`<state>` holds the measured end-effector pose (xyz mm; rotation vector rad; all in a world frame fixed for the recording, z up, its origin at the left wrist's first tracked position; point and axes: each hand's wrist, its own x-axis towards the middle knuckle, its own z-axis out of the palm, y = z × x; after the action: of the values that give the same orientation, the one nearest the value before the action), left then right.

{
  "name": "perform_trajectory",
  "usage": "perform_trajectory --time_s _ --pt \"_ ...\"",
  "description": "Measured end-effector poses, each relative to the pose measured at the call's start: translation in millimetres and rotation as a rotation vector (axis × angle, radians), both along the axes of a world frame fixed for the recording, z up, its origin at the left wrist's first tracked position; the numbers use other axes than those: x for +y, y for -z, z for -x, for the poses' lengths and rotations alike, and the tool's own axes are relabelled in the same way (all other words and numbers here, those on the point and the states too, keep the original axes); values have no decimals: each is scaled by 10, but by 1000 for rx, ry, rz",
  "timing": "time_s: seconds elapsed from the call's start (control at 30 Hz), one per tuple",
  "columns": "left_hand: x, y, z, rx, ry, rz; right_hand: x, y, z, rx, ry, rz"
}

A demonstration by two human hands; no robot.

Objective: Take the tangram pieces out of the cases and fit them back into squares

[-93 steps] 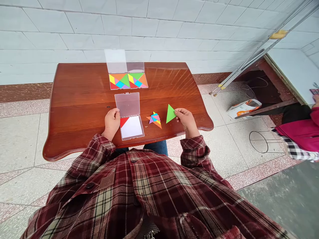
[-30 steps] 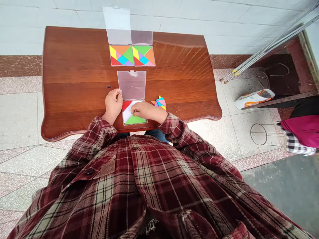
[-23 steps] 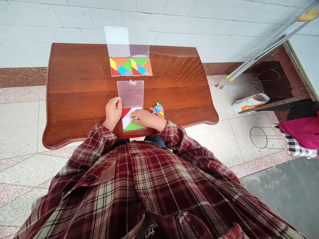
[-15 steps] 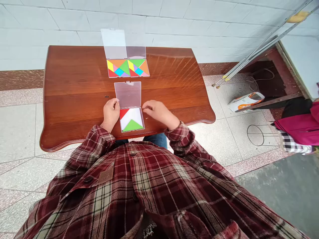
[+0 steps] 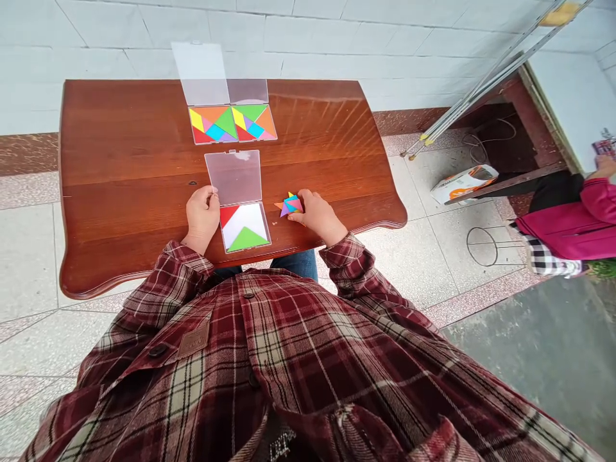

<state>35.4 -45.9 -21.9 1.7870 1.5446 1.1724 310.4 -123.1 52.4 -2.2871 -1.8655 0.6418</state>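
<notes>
An open tangram case [image 5: 262, 240] lies near the table's front edge, its clear lid [image 5: 235, 178] folded back. Inside, a red triangle [image 5: 227, 214] fills the upper left corner and a green triangle [image 5: 247, 239] lies along the near side, with white base showing between. My left hand [image 5: 202, 218] is closed at the case's left edge by the hinge, thumb and forefinger pinched on it. To the right of the case, my right hand [image 5: 315, 215] has thumb and fingers around a loose pile of tangram pieces [image 5: 291, 205] in blue, pink, purple, orange and yellow.
Two more open tangram cases, a left one [image 5: 214, 124] and a right one [image 5: 255, 123], stand filled at the back of the wooden table [image 5: 120, 173]. Crutches [image 5: 462, 106] lean at the right. A person in a magenta top [image 5: 568, 218] sits beyond a wire ring stand [image 5: 482, 246].
My right hand has moved rightward from the case's edge, and the pile of coloured pieces now shows at its fingers. My left hand keeps its place at the case. The view has shifted slightly.
</notes>
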Motion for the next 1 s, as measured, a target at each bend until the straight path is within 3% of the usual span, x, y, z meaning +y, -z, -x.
perform_trajectory --time_s 0.5,1.0 --pt "-20 -46 -23 -27 17 15 165 -36 -38 -94 14 156" --pt "-12 12 -20 -20 18 4 130 112 -433 39 66 -39"
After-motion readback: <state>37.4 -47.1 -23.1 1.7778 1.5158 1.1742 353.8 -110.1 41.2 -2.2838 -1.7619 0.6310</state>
